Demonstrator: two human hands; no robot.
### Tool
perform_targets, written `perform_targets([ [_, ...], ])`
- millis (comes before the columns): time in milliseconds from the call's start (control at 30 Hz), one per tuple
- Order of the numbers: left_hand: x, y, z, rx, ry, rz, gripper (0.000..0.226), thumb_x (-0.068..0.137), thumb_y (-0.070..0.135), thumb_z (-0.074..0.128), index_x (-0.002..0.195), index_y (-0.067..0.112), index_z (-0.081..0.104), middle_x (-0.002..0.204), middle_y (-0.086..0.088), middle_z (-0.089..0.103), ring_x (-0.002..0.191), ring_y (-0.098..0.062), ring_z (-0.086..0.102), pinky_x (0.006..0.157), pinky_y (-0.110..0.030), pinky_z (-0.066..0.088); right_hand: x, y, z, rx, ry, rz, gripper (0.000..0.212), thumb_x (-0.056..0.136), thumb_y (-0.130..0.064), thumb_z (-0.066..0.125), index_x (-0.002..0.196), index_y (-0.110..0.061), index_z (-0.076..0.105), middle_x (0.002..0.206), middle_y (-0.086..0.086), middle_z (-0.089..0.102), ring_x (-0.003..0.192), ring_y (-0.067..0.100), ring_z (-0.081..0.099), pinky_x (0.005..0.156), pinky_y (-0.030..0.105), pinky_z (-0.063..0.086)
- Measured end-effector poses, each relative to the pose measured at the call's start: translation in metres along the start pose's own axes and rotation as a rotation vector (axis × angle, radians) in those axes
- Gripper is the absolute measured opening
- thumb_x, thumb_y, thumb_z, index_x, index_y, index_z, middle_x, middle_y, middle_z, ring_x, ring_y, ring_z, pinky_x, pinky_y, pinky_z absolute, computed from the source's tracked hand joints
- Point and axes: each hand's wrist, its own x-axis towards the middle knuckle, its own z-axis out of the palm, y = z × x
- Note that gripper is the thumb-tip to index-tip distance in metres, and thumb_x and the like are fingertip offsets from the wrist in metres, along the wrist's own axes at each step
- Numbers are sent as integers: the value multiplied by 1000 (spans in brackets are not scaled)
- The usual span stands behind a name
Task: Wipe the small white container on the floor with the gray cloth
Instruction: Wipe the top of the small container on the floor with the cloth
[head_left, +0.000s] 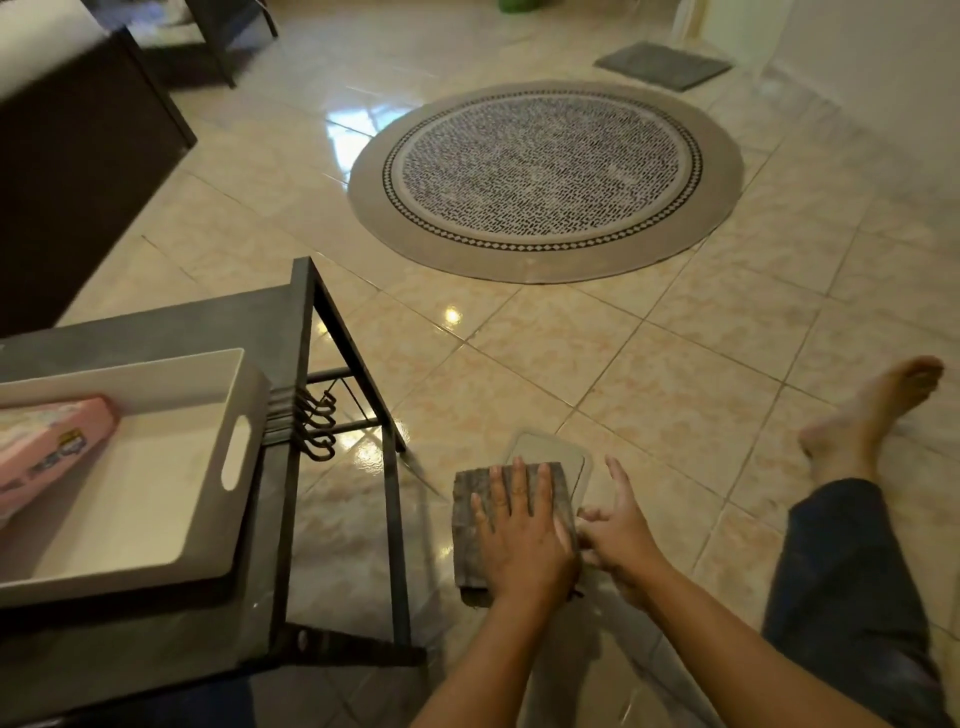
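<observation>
The small white container (550, 453) lies on the tiled floor near the bottom centre, only its far rounded end showing. A folded gray cloth (470, 540) covers its near part. My left hand (519, 540) lies flat on the cloth, fingers spread, pressing it down onto the container. My right hand (618, 530) rests at the container's right edge with fingers apart, touching its side; whether it grips the edge is hard to tell.
A low dark table (291, 364) stands at left, carrying a white tray (244, 395) with a pink pack (47, 441). A round patterned rug (545, 182) lies ahead, a gray mat (665, 65) beyond it. My leg and bare foot (872, 415) stretch out at right.
</observation>
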Motion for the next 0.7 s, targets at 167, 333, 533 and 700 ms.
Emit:
perform_targets([
  [167, 4, -19, -3, 41, 87, 250, 61, 98, 45, 20, 153, 32, -1, 161, -1, -12, 145, -25, -21, 115, -48, -15, 7, -22, -19, -528, 331, -255, 60, 93, -23, 61, 148, -27, 38, 96, 4, 66, 83, 21, 62, 68, 31, 49],
  [333, 6, -33, -6, 67, 93, 391, 58, 100, 46, 21, 154, 34, 4, 162, 1, -4, 147, -23, -15, 115, -50, -9, 50, -71, -29, -898, -31, -322, 35, 97, -18, 48, 129, -23, 63, 131, 10, 62, 109, 24, 60, 88, 34, 49],
  [533, 10, -41, -4, 102, 104, 413, 56, 102, 48, 21, 154, 34, 6, 163, 0, -1, 147, -21, -15, 115, -49, -7, 69, -81, -34, -928, -303, -259, 47, 94, -8, 49, 137, -26, 54, 102, 7, 64, 81, 20, 60, 64, 28, 49],
  [700, 12, -30, -5, 96, 94, 233, 60, 99, 50, 19, 154, 32, 2, 162, -2, -6, 147, -26, -12, 118, -51, -1, 57, -61, -46, -701, -263, -229, 57, 94, -1, 50, 137, -38, 45, 90, 9, 55, 74, 21, 56, 58, 28, 55],
])
